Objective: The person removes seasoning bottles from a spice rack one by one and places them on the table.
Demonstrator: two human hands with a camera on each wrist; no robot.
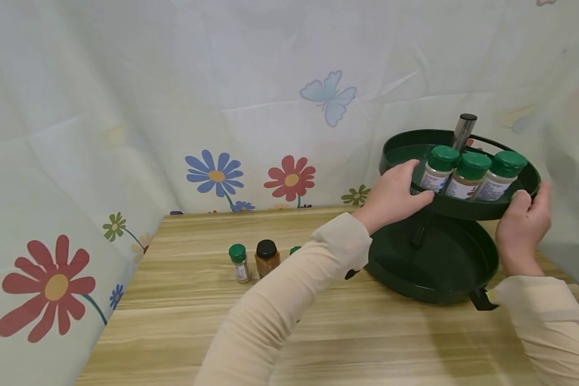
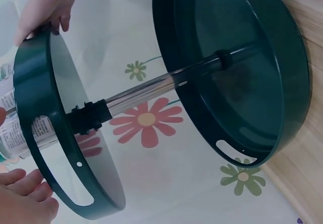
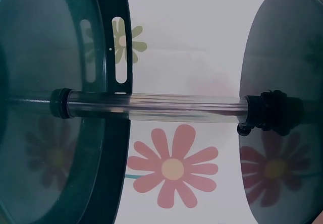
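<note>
A dark green two-tier round tray rack stands on the right of the table, with a shiny metal pole (image 1: 465, 132) through its middle. Three green-capped spice jars (image 1: 441, 167) stand close together at the front of the upper tray (image 1: 463, 208). Below them, the lower tray (image 1: 434, 268) shows bare. My right hand (image 1: 523, 230) grips the upper tray's right rim. At the left rim is my left hand (image 1: 388, 195), thumb and index finger spread near the jars. In the left wrist view its fingers (image 2: 30, 196) lie beside the rim's slot.
On the table (image 1: 198, 300) left of the rack are a small green-capped jar (image 1: 240, 262) and a black-capped brown jar (image 1: 267, 258). Another green cap (image 1: 295, 249) shows behind my left sleeve. A flowered curtain (image 1: 270, 107) hangs behind the table.
</note>
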